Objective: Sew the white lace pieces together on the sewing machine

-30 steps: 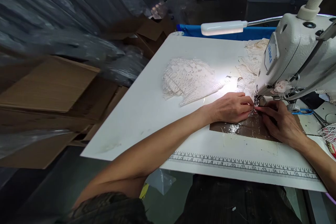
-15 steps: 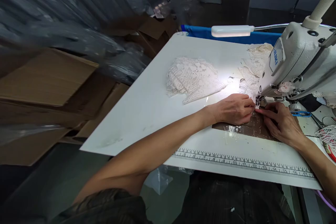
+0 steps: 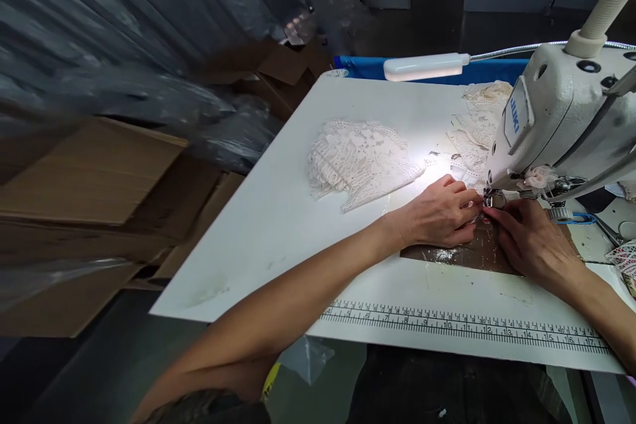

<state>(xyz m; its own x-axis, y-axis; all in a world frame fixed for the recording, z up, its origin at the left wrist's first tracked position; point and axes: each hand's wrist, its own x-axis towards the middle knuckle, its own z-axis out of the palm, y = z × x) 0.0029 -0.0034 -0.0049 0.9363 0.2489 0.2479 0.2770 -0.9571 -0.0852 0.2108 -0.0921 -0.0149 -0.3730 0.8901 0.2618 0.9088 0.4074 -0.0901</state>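
My left hand (image 3: 446,213) is closed, its fingertips pinching white lace (image 3: 477,211) just left of the presser foot (image 3: 489,198). From the other side my right hand (image 3: 534,238) reaches in, thumb and forefinger pressed together at the lace edge under the sewing machine (image 3: 556,106). Most of the held piece is hidden by my fingers. Both hands lie over a brown plate (image 3: 447,254) on the white table. Behind the needle area lies more bunched lace (image 3: 470,136). A larger lace heap (image 3: 358,156) rests to the left, with a strip trailing toward the machine.
A printed ruler (image 3: 467,326) runs along the table's front edge. A white lamp (image 3: 426,67) lights the work from behind. Scissors (image 3: 609,232) and a blue clip-like item (image 3: 579,218) lie right of the machine. Cardboard boxes (image 3: 89,172) stand left of the table.
The view has shifted slightly, so the table sits lower in the picture. Both hands stay at the presser foot, with the right fingers a little more bunched.
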